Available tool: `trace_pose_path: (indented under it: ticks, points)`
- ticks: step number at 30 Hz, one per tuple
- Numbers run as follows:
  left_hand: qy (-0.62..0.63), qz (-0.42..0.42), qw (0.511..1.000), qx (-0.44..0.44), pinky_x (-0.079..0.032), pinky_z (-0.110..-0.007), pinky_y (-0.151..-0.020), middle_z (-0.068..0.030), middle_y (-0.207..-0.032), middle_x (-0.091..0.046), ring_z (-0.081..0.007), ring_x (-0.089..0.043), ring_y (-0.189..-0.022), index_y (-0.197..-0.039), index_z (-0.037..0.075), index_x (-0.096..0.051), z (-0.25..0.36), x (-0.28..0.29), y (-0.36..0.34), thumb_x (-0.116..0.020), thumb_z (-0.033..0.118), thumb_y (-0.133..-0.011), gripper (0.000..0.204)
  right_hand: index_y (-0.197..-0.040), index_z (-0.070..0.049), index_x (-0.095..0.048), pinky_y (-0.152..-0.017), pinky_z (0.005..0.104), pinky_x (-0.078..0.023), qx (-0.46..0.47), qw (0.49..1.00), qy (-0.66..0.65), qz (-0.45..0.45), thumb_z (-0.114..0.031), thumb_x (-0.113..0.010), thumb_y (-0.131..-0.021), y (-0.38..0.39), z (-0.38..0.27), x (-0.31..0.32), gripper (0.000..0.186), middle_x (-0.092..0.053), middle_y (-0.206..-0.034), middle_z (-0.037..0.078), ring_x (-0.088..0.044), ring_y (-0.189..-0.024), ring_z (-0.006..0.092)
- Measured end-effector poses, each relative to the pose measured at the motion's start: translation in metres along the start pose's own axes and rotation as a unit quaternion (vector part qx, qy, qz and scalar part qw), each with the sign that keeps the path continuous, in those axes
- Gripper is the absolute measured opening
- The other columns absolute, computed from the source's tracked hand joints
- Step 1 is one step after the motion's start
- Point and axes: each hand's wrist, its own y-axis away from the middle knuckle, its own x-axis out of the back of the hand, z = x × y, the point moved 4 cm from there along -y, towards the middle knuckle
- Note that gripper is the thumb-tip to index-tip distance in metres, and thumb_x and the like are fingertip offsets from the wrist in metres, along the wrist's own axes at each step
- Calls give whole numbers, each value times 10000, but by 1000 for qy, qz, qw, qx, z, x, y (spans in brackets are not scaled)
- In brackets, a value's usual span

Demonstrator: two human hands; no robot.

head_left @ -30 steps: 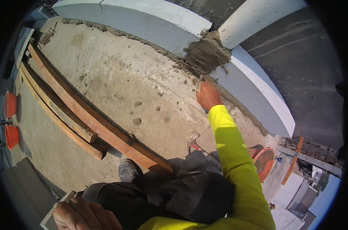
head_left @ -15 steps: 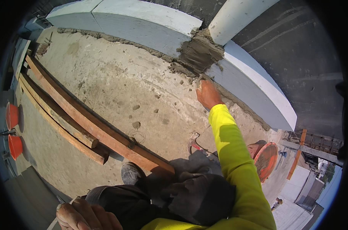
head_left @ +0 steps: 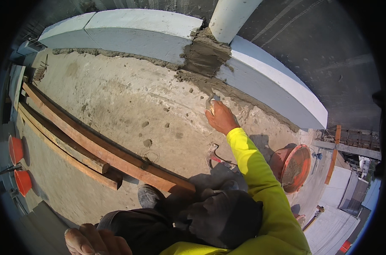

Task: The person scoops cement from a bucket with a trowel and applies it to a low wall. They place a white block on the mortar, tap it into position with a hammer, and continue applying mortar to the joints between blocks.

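My right hand (head_left: 222, 117) is closed around the handle of a trowel (head_left: 209, 100); its blade is mostly hidden and lies by the wet mortar (head_left: 244, 101) along the foot of the light block wall (head_left: 273, 91). Dark smoothed mortar (head_left: 205, 58) fills the gap between two wall blocks, below a white pipe (head_left: 232, 19). At the lower left, my left hand (head_left: 97, 241) shows curled fingers held together near my leg. Whatever may be in it is out of sight.
A hammer (head_left: 214, 155) lies on the concrete floor by my feet. To the right stands an orange tub (head_left: 296, 168) holding mortar. Long timbers (head_left: 91, 131) run along the left, with two small orange buckets (head_left: 22, 181) beyond. Mortar crumbs (head_left: 148, 143) dot the floor.
My right hand has drawn back from the wall foot toward me, bringing the trowel into clearer sight. The view has shifted a little; my left hand stays low at the left.
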Motion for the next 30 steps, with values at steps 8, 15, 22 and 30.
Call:
trace_pose_path:
  ticks: [8, 15, 22, 30]
  points:
    - [-1, 14, 1000, 4, -477, -290, -643, -39, -862, -599, -131, -536, -659, -1076, 60, -619, 0, -3, 6, -639, 160, -973, 145, -996, 32, -615, -623, 353, -533, -157, 838, -494, -172, -398, -660, -886, -25, -22, -36, 446, -621, -790, 133, -640, -671, 209]
    - [-20, 50, 998, -13, -443, -288, -642, -27, -847, -553, -125, -516, -668, -1071, 65, -599, 0, -7, 10, -602, 148, -986, 118, -977, -45, -541, -503, 352, -511, -187, 749, -616, -156, -330, -699, -893, -52, -35, -60, 337, -593, -779, 98, -612, -590, 198]
    - [-14, 94, 995, 3, -440, -288, -645, -27, -847, -551, -130, -511, -668, -1043, 67, -597, 1, -7, 11, -606, 148, -981, 102, -992, -36, -600, -506, 336, -522, -239, 724, -642, -84, -361, -702, -884, -16, 20, -47, 358, -640, -799, 96, -633, -579, 199]
    - [4, 69, 998, 6, -441, -289, -641, -26, -847, -552, -127, -510, -670, -1061, 64, -605, -3, -1, 7, -590, 158, -991, 118, -992, -41, -574, -495, 321, -508, -267, 772, -576, -12, -372, -660, -919, 56, 43, -6, 350, -603, -751, 76, -621, -579, 177]
